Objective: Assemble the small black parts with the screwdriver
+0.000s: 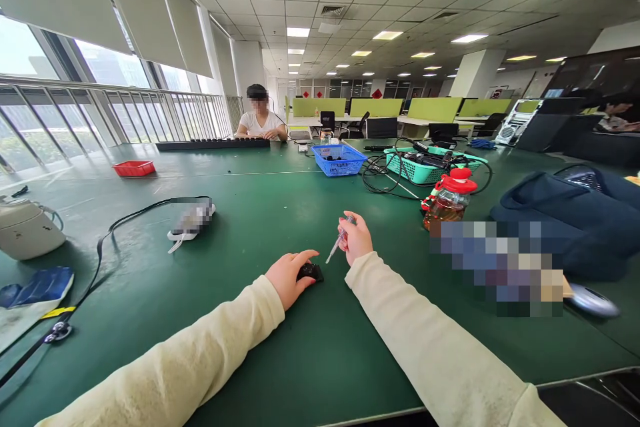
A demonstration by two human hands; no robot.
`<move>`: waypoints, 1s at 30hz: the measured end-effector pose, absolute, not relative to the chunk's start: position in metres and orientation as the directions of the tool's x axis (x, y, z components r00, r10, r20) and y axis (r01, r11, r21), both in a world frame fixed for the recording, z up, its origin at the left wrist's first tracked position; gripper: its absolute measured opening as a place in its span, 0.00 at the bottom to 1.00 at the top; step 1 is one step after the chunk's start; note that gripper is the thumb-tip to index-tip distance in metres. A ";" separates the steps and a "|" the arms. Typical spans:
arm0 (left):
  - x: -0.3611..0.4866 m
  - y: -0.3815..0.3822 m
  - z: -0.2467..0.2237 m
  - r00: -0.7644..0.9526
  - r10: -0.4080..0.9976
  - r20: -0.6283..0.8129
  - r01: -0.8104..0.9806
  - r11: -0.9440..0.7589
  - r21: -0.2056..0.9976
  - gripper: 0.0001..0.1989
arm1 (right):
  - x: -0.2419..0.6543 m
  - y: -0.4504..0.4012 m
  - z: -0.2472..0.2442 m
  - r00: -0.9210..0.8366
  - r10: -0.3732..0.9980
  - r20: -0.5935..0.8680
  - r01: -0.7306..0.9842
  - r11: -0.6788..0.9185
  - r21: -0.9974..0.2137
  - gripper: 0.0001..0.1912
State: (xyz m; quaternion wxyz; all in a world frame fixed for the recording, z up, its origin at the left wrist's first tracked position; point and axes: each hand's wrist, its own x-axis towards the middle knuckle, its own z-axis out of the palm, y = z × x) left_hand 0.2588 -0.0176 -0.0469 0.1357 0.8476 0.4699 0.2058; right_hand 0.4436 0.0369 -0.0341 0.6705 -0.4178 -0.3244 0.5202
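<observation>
My left hand (289,278) rests on the green tabletop, its thumb and fingers gripping a small black block-shaped part (311,272). The fingers cover some of that part, and its kind is too small to make out. To the right, my right hand (358,238) is closed around a slim screwdriver-like tool (336,248) with a pale, see-through look. Its narrow tip slants down and left, a little above and right of the black part, apparently apart from it.
Behind my hands stand a blue basket (340,161) and a green basket (417,173) of cables. A red-lidded bottle (450,199) and dark blue bag (565,213) are at right. A lanyard (100,243), red tray (134,169) and white pot (27,230) are left. A person (260,117) sits opposite.
</observation>
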 end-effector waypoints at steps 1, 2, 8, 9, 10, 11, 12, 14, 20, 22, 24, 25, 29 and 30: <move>0.258 -0.017 -0.047 0.456 0.865 0.210 0.739 -0.500 0.451 0.25 | 0.443 0.036 -0.034 0.256 0.967 0.008 -0.420 0.119 -0.900 0.22; 0.258 -0.016 -0.047 0.442 0.875 0.199 0.738 -0.480 0.474 0.26 | 0.442 0.036 -0.033 0.265 0.964 0.015 -0.415 0.128 -0.901 0.22; 0.257 -0.014 -0.047 0.458 0.869 0.187 0.753 -0.491 0.437 0.27 | 0.441 0.035 -0.032 0.218 0.970 0.111 -0.368 0.187 -0.911 0.24; 0.257 -0.014 -0.047 0.456 0.869 0.191 0.757 -0.492 0.431 0.27 | 0.441 0.035 -0.032 0.200 0.971 0.133 -0.358 0.199 -0.912 0.24; 0.257 -0.015 -0.046 0.448 0.873 0.193 0.761 -0.486 0.430 0.27 | 0.441 0.035 -0.032 0.193 0.969 0.154 -0.353 0.215 -0.910 0.23; 0.258 -0.015 -0.046 0.438 0.878 0.193 0.764 -0.476 0.434 0.27 | 0.441 0.035 -0.033 0.191 0.966 0.172 -0.352 0.231 -0.907 0.22; 0.258 -0.015 -0.046 0.427 0.883 0.193 0.767 -0.467 0.441 0.26 | 0.441 0.036 -0.033 0.194 0.963 0.187 -0.353 0.246 -0.903 0.22; 0.258 -0.015 -0.045 0.412 0.892 0.185 0.770 -0.450 0.453 0.26 | 0.440 0.035 -0.033 0.203 0.957 0.206 -0.355 0.268 -0.896 0.21; 0.259 -0.015 -0.043 0.419 0.895 0.156 0.773 -0.441 0.457 0.25 | 0.437 0.025 -0.024 0.156 0.941 0.300 -0.317 0.336 -0.887 0.20; 0.258 -0.015 -0.044 0.411 0.898 0.158 0.773 -0.435 0.461 0.25 | 0.437 0.021 -0.021 0.129 0.922 0.364 -0.262 0.386 -0.885 0.21; 0.258 -0.016 -0.044 0.405 0.901 0.158 0.769 -0.429 0.474 0.25 | 0.436 0.017 -0.019 0.101 0.901 0.422 -0.191 0.434 -0.881 0.22; 0.258 -0.016 -0.045 0.402 0.902 0.158 0.765 -0.426 0.483 0.26 | 0.435 0.015 -0.019 0.084 0.893 0.443 -0.160 0.451 -0.878 0.22; 0.257 -0.015 -0.045 0.385 0.905 0.180 0.757 -0.421 0.499 0.26 | 0.433 0.012 -0.021 0.015 0.878 0.479 -0.099 0.478 -0.873 0.22; 0.257 -0.014 -0.045 0.381 0.906 0.186 0.760 -0.421 0.495 0.25 | 0.433 0.011 -0.021 0.006 0.878 0.479 -0.099 0.477 -0.873 0.22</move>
